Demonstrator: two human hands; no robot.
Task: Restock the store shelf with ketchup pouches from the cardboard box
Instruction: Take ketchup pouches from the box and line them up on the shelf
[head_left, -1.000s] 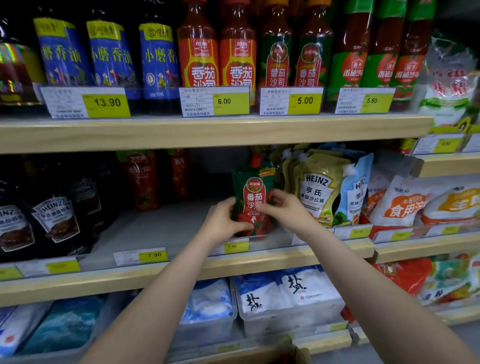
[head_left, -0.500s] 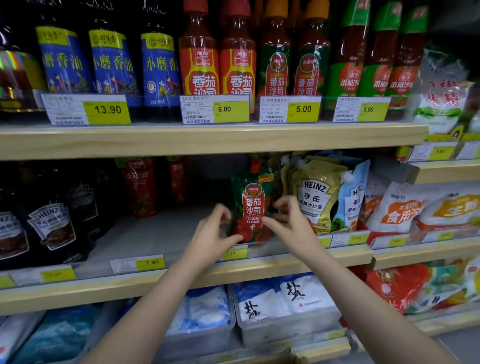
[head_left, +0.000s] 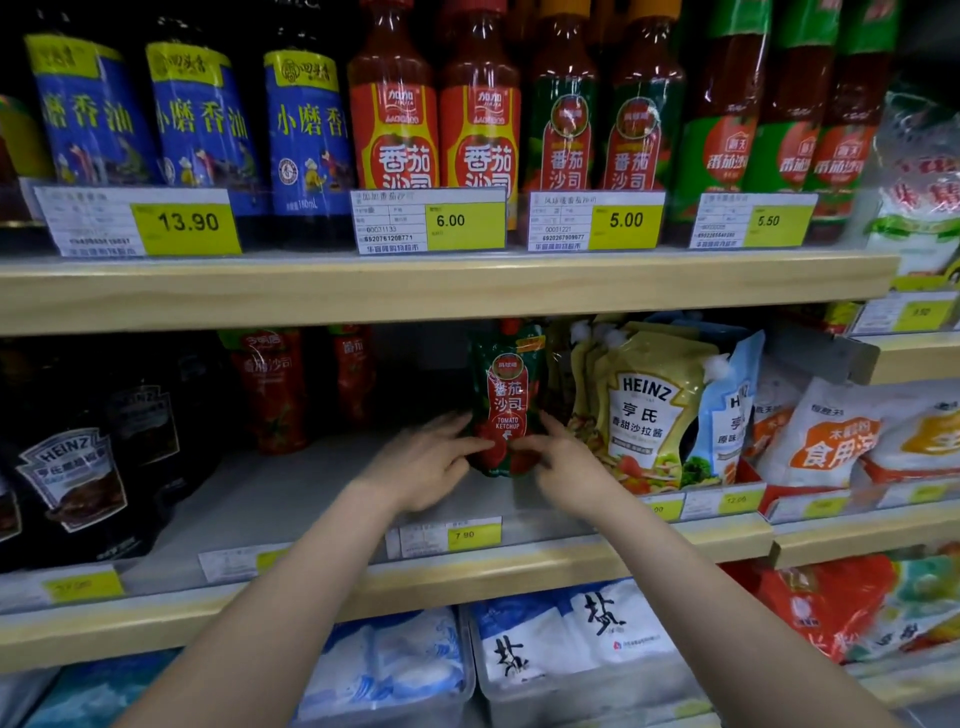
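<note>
On the middle shelf (head_left: 291, 499), at its far left, dark Heinz bottles (head_left: 72, 467) are standing in a shadowed cluster too dim to count, and behind the bare stretch of board two red ketchup pouches (head_left: 272, 389) are sitting upright at the back. Moving right, the left hand (head_left: 423, 465) is reaching in with its fingers spread and nearly straight, their tips touching the lower left edge of one green-and-red ketchup pouch (head_left: 506, 400). That pouch is standing upright near the shelf's front, its long axis vertical, its red spout cap pointing up and its printed face turned toward the camera. The right hand (head_left: 563, 467) is meeting it from the other side, fingers loosely extended and resting against the lower right edge, so the pouch's bottom is sitting between the two sets of fingertips without being clasped. Just beside it on the right, a row of yellow Heinz salad dressing pouches (head_left: 647, 415) is leaning, with one blue Heinz pouch (head_left: 732, 410) at its end. Above, four yellow price tags (head_left: 465, 221) are lining the upper shelf edge.
</note>
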